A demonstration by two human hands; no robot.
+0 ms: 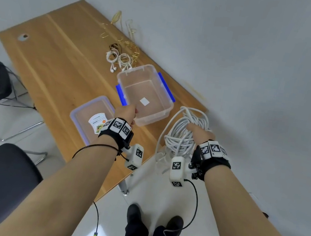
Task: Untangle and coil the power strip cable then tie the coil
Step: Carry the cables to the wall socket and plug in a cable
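We grip the coiled cable (183, 135) in our right hand (199, 134); left hand (126, 112), seemingly curled at the box (165, 110), must fetch a tie.

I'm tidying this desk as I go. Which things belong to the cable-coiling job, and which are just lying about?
Job:
- coiled white power strip cable, held in the right hand
- left hand

Lying about:
- clear plastic box with blue clips
- clear blue-rimmed lid
- white earphones
- gold twist wires
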